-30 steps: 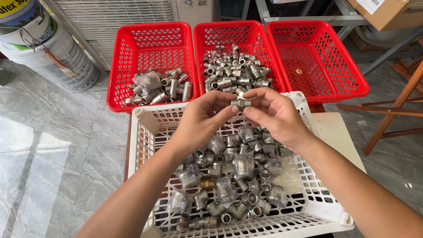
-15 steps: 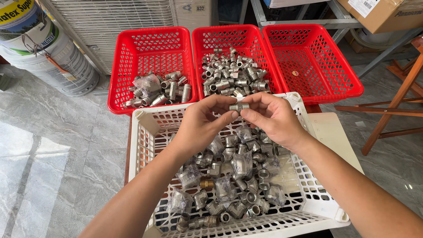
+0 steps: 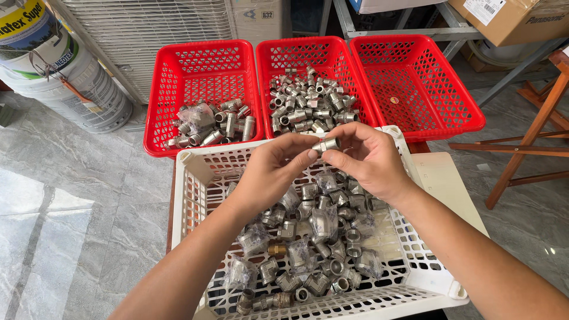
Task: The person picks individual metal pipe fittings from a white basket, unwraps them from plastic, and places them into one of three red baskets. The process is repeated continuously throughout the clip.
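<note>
Both my hands meet above the far edge of a white slotted basket (image 3: 195, 195). My left hand (image 3: 269, 172) and my right hand (image 3: 367, 157) pinch one small silver pipe fitting (image 3: 326, 144) between their fingertips. Below them the white basket holds a heap of metal fittings (image 3: 314, 237), several wrapped in clear plastic, plus a brass one (image 3: 276, 250).
Three red baskets stand side by side beyond the white one: the left one (image 3: 178, 71) holds larger fittings, the middle one (image 3: 278, 53) many small fittings, the right one (image 3: 432, 89) almost nothing. Paint buckets (image 3: 65, 77) at far left, wooden chair legs (image 3: 533, 130) at right, cardboard box (image 3: 504, 18) above.
My hands stay joined on the fitting and have shifted only slightly; the view has tilted a little, so the baskets sit lower in the picture.
</note>
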